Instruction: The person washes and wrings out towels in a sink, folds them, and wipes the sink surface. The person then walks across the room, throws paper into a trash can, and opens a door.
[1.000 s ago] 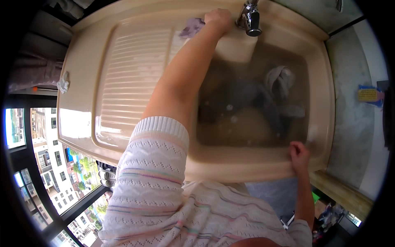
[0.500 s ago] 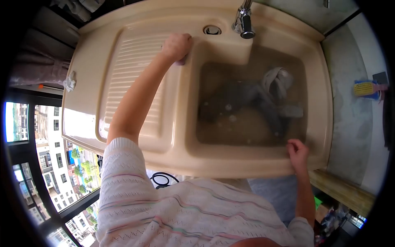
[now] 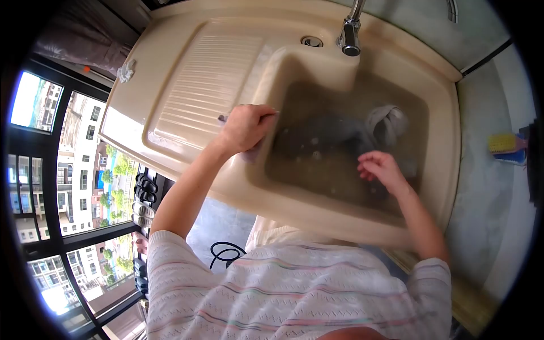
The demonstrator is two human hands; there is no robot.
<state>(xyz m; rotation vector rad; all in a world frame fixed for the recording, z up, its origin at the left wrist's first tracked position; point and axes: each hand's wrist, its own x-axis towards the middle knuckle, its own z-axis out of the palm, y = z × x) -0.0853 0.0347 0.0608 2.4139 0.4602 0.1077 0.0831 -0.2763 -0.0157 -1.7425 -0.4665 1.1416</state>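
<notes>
Left hand (image 3: 247,128) is closed, palm down, on a mauve cloth (image 3: 251,154) — cloth pokes out both sides of the fist. It's at the divider of the sink (image 3: 294,207), between the ribbed board (image 3: 198,79) and the basin's left edge, nearer the front corner. Can't tell how wet or clean the cloth is, or how hard it's pressed down.

Right hand (image 3: 381,170) is half open, fingers loosely curled, nothing visible in it. It's over the right half of the basin, close to the water (image 3: 317,175); can't tell if the fingertips touch.

Status: looks partway. One cloth is out of the water and in hand; a pale grey cloth (image 3: 387,124) is bunched toward the basin's right edge, with dark cloth (image 3: 334,127) under cloudy water to its left. Piece count unclear, water too murky. Those lie in the basin, not lifted out.

Around it: tap (image 3: 351,41) at the back edge, no stream visible; round drain fitting (image 3: 311,41) left of it. Crumpled white scrap (image 3: 126,71) on the sink's left edge. Brush (image 3: 509,148) off beyond the right edge.
</notes>
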